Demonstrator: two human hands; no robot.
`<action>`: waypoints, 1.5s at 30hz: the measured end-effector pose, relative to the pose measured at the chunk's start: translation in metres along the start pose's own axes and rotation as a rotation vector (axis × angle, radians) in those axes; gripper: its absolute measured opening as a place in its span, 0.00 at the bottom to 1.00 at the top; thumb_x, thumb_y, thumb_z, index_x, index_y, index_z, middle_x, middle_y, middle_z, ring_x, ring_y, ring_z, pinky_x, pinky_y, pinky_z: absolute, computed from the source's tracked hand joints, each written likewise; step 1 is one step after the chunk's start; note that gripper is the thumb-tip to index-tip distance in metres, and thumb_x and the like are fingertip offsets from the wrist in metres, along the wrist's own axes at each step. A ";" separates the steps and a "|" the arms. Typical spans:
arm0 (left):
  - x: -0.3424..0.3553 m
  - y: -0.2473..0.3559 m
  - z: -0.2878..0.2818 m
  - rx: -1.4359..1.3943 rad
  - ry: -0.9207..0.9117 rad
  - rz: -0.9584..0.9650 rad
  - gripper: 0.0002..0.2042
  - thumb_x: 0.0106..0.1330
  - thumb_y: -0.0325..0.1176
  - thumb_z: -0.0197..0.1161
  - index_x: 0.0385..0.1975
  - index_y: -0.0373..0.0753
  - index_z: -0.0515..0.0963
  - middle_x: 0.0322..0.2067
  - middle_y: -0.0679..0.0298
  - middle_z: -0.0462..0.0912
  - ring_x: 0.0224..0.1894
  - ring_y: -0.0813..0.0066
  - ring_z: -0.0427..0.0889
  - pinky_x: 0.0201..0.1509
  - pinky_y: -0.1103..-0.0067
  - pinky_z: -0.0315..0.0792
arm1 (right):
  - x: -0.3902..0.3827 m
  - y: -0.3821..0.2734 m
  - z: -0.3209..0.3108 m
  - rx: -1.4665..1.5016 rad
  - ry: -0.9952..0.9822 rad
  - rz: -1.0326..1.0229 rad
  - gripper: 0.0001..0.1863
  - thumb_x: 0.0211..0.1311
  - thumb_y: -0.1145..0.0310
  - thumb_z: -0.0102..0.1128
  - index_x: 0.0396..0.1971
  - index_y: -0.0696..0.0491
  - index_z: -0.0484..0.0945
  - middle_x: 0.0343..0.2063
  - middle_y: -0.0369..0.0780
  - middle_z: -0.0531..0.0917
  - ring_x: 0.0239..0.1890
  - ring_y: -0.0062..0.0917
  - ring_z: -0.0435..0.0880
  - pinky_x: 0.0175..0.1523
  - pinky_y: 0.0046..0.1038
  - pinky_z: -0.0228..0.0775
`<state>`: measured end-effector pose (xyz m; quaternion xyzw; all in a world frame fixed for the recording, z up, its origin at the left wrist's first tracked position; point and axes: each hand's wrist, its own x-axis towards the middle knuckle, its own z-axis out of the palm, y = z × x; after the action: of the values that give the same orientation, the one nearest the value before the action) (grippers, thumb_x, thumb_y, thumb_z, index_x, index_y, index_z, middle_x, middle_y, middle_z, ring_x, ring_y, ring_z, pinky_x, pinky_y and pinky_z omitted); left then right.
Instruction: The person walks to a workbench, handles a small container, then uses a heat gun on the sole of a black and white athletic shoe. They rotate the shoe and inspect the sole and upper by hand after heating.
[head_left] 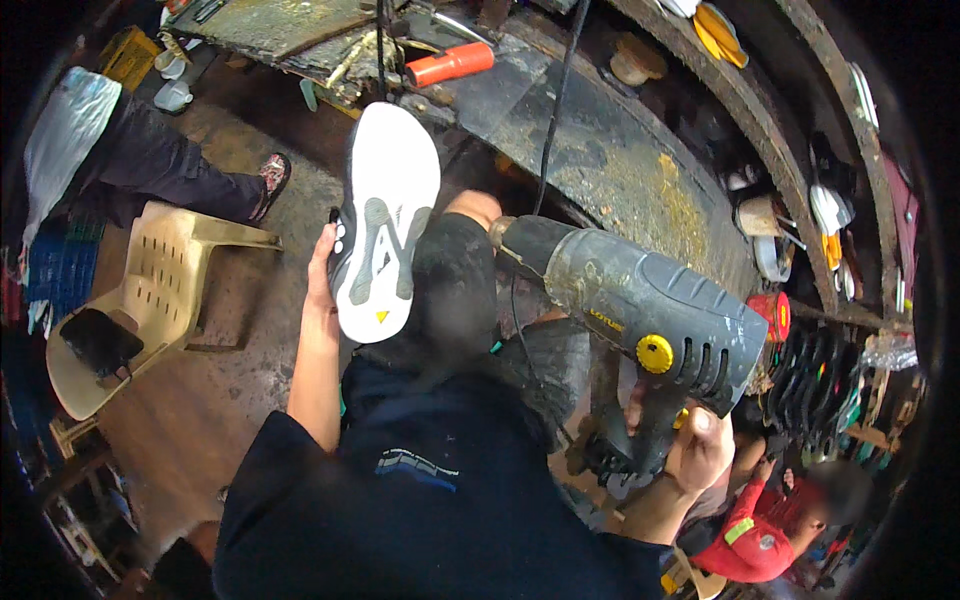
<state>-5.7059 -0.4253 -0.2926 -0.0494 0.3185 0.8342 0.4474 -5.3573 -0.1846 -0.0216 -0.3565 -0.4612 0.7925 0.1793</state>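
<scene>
A shoe (pixel 388 170) with a white sole, grey patches and a small yellow mark is held sole up, its toe end pointing away from me. My left hand (pixel 322 268) grips it along the left edge near the heel. On the right, a dark grey heat gun (pixel 640 295) with a yellow round knob is in my right hand (pixel 698 452), the fingers wrapped round its handle. The gun's nozzle points left toward the shoe, with a gap between them. Part of the right-hand grip is hidden behind the handle.
A stained workbench (pixel 620 170) runs across the far side, bearing an orange-red cylinder (pixel 450 64). Shelves (pixel 790 200) with shoes stand at right. A cream plastic chair (pixel 165 290) and another person's leg (pixel 190 170) are at left. A person in red (pixel 755 540) sits lower right. Black cables (pixel 560 110) hang down.
</scene>
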 end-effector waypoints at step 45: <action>0.036 0.014 0.148 0.643 -0.354 0.081 0.30 0.59 0.38 0.79 0.60 0.34 0.78 0.47 0.63 0.88 0.45 0.76 0.87 0.54 0.76 0.80 | -0.022 -0.003 -0.048 -0.279 0.361 -0.862 0.32 0.67 0.65 0.63 0.63 0.67 0.63 0.33 0.49 0.77 0.28 0.34 0.80 0.32 0.34 0.77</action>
<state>-5.7081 -0.3193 -0.1818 0.2512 0.4836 0.7043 0.4550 -5.3076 -0.1671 -0.0255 -0.2853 -0.6304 0.5021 0.5188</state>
